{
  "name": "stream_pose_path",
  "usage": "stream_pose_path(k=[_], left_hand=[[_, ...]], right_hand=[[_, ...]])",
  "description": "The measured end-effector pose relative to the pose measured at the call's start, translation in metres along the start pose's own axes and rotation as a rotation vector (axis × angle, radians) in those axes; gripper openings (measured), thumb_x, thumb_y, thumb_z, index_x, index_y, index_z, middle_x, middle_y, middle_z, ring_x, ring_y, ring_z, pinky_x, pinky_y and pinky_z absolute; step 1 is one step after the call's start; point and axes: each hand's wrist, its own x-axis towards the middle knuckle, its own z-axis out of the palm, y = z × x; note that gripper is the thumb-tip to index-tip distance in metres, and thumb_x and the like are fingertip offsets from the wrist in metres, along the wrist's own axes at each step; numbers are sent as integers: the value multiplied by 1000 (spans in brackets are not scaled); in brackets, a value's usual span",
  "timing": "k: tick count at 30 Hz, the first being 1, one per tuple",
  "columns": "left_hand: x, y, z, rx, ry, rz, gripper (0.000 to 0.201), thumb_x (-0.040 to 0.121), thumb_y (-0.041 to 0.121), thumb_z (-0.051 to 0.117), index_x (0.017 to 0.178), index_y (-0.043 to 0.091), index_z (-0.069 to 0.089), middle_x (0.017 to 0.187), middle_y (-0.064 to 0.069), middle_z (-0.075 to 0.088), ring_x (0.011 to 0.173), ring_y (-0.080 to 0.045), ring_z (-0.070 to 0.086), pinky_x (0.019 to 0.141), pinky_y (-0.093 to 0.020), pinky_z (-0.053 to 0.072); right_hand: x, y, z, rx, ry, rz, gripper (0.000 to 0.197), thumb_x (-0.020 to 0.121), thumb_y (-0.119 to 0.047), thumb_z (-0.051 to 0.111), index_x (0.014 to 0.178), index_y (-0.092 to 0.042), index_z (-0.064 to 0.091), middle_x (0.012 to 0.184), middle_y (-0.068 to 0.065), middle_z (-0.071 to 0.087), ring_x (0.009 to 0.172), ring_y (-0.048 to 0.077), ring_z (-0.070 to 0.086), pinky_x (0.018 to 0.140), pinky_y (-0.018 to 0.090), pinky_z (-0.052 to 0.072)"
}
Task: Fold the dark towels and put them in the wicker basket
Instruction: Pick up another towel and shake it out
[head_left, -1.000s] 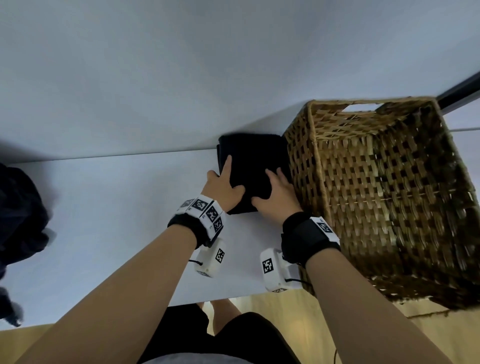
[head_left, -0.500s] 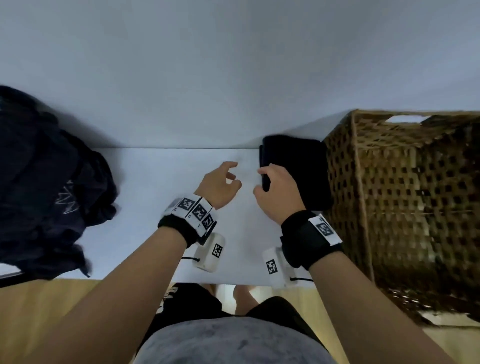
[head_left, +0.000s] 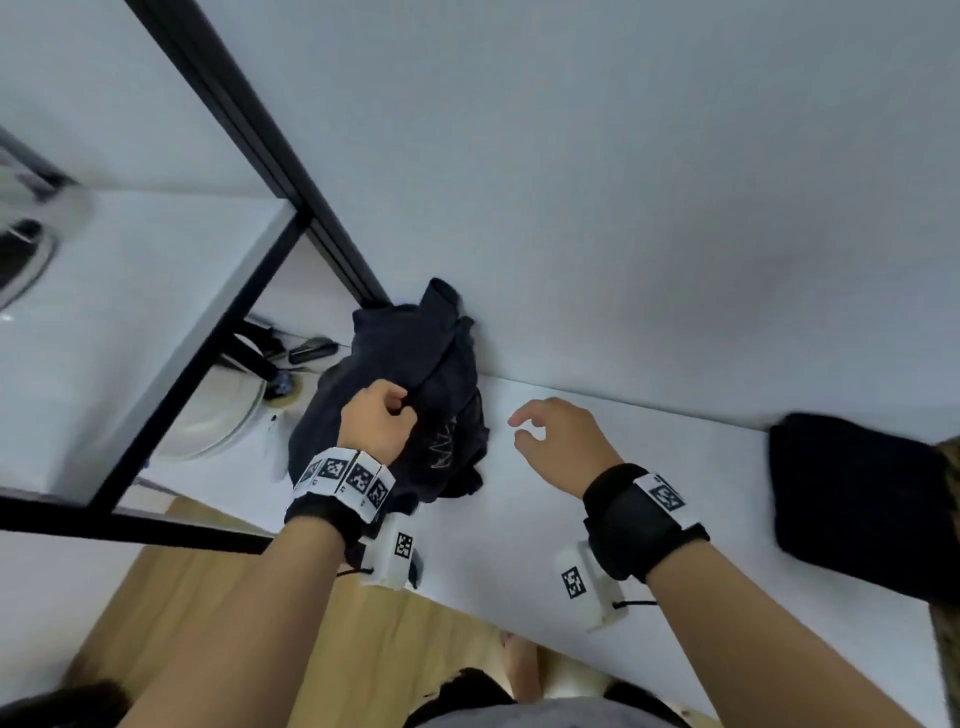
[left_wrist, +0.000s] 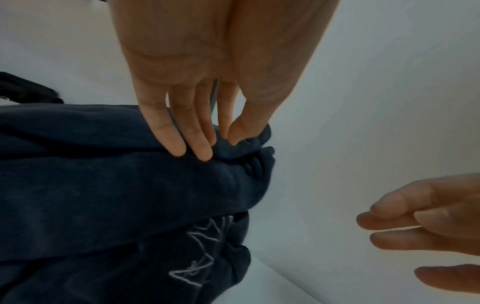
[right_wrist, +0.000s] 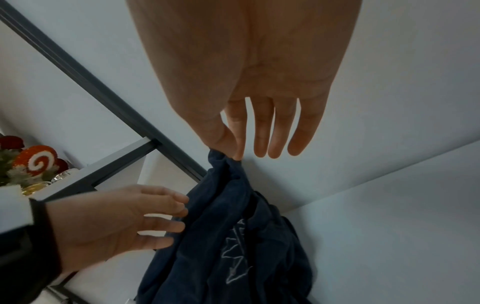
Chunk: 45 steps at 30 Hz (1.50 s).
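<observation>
Navy towel, unreadable pale stitching, pinched by left hand.

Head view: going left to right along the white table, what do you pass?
White plate → crumpled dark towel, gripped by the left hand → right hand, holding nothing → folded dark towel → wicker basket at the right edge.

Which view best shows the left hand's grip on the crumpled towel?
Left wrist: the left hand pinches a fold of the crumpled towel in close-up. Head shows only its knuckles. Right wrist shows its fingers side-on, with the contact hidden.
</observation>
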Motion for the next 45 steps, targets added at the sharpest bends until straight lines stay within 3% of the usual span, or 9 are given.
stream_pose_path(k=[3, 6, 9, 19, 27, 31, 34, 39, 45], left_hand=[[18, -21, -1, 8, 40, 27, 32, 83, 22, 73, 110, 15, 59, 111, -5, 55, 90, -15, 52, 83, -23, 40], [30, -32, 3, 143, -32, 55, 29, 85, 23, 71, 108, 16, 56, 113, -6, 48, 90, -25, 57, 85, -37, 48], [36, -35, 1, 186, -28, 142, 12, 91, 22, 64, 99, 13, 59, 108, -7, 50, 88, -31, 59, 82, -42, 49], [16, -4, -60, -401, 151, 279, 19, 90, 16, 65, 76, 24, 54, 87, 4, 59, 81, -10, 55, 70, -17, 35], [-56, 89, -118, -734, 44, 520, 15, 89, 15, 65, 80, 26, 58, 100, 6, 66, 94, -7, 61, 86, -25, 46], [-99, 128, -114, -824, -62, 594, 14, 89, 14, 65, 80, 24, 59, 98, 8, 68, 97, -8, 63, 94, -37, 50], [-128, 150, -93, -824, -124, 608, 15, 88, 12, 65, 80, 24, 59, 94, 10, 67, 93, -6, 62, 93, -37, 50], [-163, 161, -52, -674, -182, 632, 12, 89, 14, 64, 82, 22, 58, 98, 3, 65, 94, -8, 60, 89, -31, 50], [-181, 141, -20, -421, -240, 568, 10, 91, 18, 62, 83, 18, 57, 96, 0, 63, 88, -6, 57, 71, -13, 39]], right_hand=[[5, -18, 13, 36, 30, -19, 18, 93, -20, 55, 104, -25, 69, 106, -12, 58, 99, 6, 54, 79, 5, 36], [6, -31, 19, 73, 104, -20, 17, 92, -17, 56, 97, -24, 71, 106, -10, 65, 103, 6, 57, 92, 22, 45], [5, -39, 20, 41, 171, -31, 20, 92, -13, 56, 93, -25, 71, 102, -14, 67, 99, 1, 59, 91, 22, 48], [-7, -50, 6, 129, 268, 14, 23, 92, -17, 59, 86, -36, 70, 92, -21, 71, 89, -8, 62, 77, 2, 41], [-37, -73, -28, 319, 348, -33, 22, 86, -37, 69, 105, -41, 59, 93, -17, 71, 81, -2, 68, 68, 8, 48], [-73, -59, -52, 466, 384, 132, 22, 93, -45, 59, 101, -25, 64, 92, -3, 72, 78, 12, 70, 77, 33, 58], [-110, -44, -68, 685, 338, 147, 39, 99, -41, 52, 98, -6, 69, 83, 1, 69, 76, 16, 67, 71, 30, 57], [-168, -23, -94, 707, 546, 60, 20, 94, -21, 58, 80, -17, 72, 67, -6, 66, 63, 8, 60, 57, 17, 46], [-202, -12, -112, 831, 633, -3, 13, 92, -24, 66, 102, -19, 74, 98, 3, 76, 96, 18, 71, 79, 30, 57]])
